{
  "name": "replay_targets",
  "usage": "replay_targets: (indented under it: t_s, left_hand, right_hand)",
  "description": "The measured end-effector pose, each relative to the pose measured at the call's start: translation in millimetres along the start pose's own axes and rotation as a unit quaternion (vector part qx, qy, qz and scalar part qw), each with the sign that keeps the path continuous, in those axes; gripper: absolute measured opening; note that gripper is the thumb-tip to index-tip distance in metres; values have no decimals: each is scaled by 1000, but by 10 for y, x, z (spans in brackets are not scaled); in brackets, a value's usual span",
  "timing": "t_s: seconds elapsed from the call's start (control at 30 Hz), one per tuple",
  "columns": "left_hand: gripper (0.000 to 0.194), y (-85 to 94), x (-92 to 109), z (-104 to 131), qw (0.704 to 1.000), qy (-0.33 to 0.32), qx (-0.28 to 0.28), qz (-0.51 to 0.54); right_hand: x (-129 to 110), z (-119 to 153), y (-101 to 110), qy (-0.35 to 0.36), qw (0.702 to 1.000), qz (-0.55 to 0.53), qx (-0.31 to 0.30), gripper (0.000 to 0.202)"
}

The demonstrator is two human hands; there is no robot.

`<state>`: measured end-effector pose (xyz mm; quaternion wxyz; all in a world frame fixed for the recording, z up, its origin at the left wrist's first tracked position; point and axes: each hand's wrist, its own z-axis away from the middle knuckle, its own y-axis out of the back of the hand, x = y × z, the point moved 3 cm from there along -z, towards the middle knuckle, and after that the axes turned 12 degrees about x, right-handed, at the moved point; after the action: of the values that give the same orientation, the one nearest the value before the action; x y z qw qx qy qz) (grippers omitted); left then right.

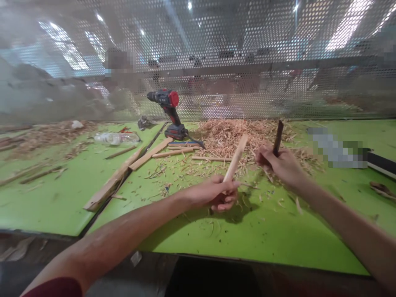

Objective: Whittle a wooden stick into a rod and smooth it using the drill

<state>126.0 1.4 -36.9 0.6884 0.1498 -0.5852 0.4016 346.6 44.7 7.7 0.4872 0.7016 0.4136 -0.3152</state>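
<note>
A flat, pale wooden strip (236, 159) slants up and away from my left hand (223, 194), whose fingers are closed round its lower end. To the right, my right hand (280, 165) grips a dark, narrow tool (278, 138) that points upward; its lower part is hidden in the fist. The two hands are apart, above the green table (247, 243). Curly wood shavings (229, 132) lie heaped just beyond them, with loose curls scattered beneath the hands.
A cordless drill (171, 113) stands beyond my left hand. Wooden pieces (114, 181) lie along the table seam, left of centre. A plastic bottle (116, 138) lies farther left. Behind the table rises a perforated metal screen (216, 70). A black object (382, 164) is at the right.
</note>
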Motion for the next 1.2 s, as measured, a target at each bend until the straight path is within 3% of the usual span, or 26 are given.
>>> replay_targets:
  t_s: [0.07,0.17,0.27,0.33,0.47,0.83,1.07,1.2]
  left_hand:
    - [51,-7,31,3,1000,2,-1,19]
    - [53,-7,55,-13,999,-8,2,34]
    - [55,19,26,-52,998,-31,7,46]
    - [57,50,-11,-79,997,-49,14,60]
    - [55,99,-61,-95,995,-73,22,68]
    - [31,65,24,-49,988,-98,84,83]
    - [43,47,-2,-41,987,-110,116,6]
    - [41,34,9,-25,989,-118,91,-7]
  right_hand:
    - [79,19,-53,-13,999,24,-26,63]
    - [126,142,-209,-14,991,64,-114,58]
    - [68,302,-357,15,975,75,-208,41]
    - [19,360,-400,35,967,88,-237,42]
    - [-14,322,-378,85,967,112,-210,55]
    - [182,250,-317,260,938,197,-117,45]
    - [168,233,-259,290,920,249,-85,49]
    - [93,216,-226,295,918,257,-60,43]
